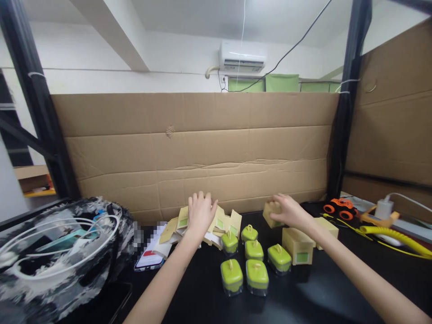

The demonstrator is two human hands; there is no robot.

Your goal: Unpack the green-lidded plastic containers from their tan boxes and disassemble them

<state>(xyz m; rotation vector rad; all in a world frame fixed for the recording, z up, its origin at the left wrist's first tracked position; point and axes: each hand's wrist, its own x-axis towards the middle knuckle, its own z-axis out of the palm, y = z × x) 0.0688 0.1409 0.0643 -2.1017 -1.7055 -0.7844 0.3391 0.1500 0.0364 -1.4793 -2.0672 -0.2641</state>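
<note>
My left hand (200, 213) rests over a pile of flattened pale-yellow cartons (219, 221), with its fingers stretched out and thumb apart. My right hand (286, 210) grips a small yellow cardboard box (270, 217) near the back of the table. Just below that hand stands another yellow box (297, 245) with a green window, and one more box (327, 231) lies partly behind my forearm. Between my arms sit several lime-green lidded containers (257, 272) with clear bases and small loop handles on top.
A phone (150, 258) lies left of the cartons, partly blurred out. Farther left is a fluffy black-and-white basket (124, 216) with white cable. An orange toy truck (340, 209) and a yellow coiled cord (394, 234) lie at right. A cardboard wall (202, 153) closes the back.
</note>
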